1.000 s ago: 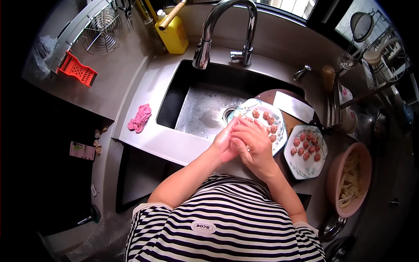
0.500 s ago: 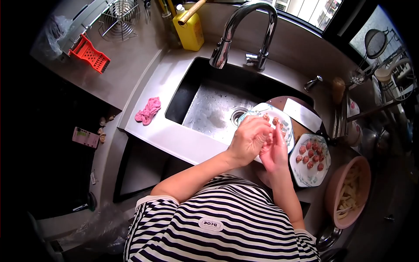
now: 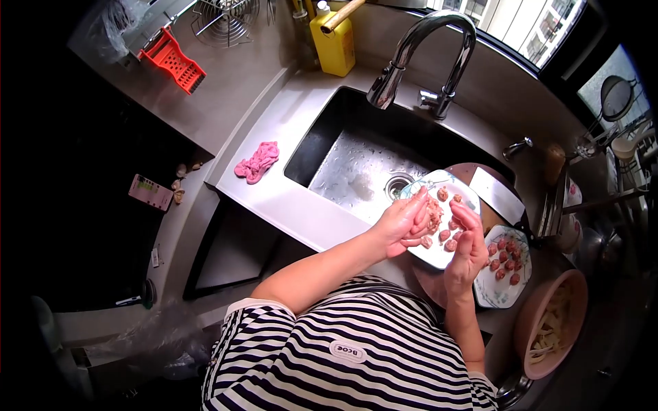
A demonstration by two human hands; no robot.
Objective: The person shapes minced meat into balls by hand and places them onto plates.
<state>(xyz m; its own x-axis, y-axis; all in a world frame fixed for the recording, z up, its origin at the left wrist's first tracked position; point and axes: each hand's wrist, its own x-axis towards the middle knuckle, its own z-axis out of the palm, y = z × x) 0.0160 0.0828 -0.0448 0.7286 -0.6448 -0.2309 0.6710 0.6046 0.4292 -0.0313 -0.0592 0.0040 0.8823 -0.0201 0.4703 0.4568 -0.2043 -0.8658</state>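
Observation:
My left hand is open above the left side of a white patterned plate, its fingers stretched out. Past its fingertips is a clump of minced meat; I cannot tell whether the hand touches it. Several small meatballs lie on this plate around the clump. Over the plate's right edge is my right hand, open with fingers extended and thumb apart, nothing visible in it. A second patterned plate to the right carries more meatballs.
The first plate rests on a round board overlapping the sink. A cleaver lies behind it. At right stands a pink basin of pale pieces. The faucet arches over the sink; a pink cloth lies left.
My hands were close together over the plate and have moved apart, uncovering the meat clump and more meatballs. The whole view has shifted, with things appearing further right.

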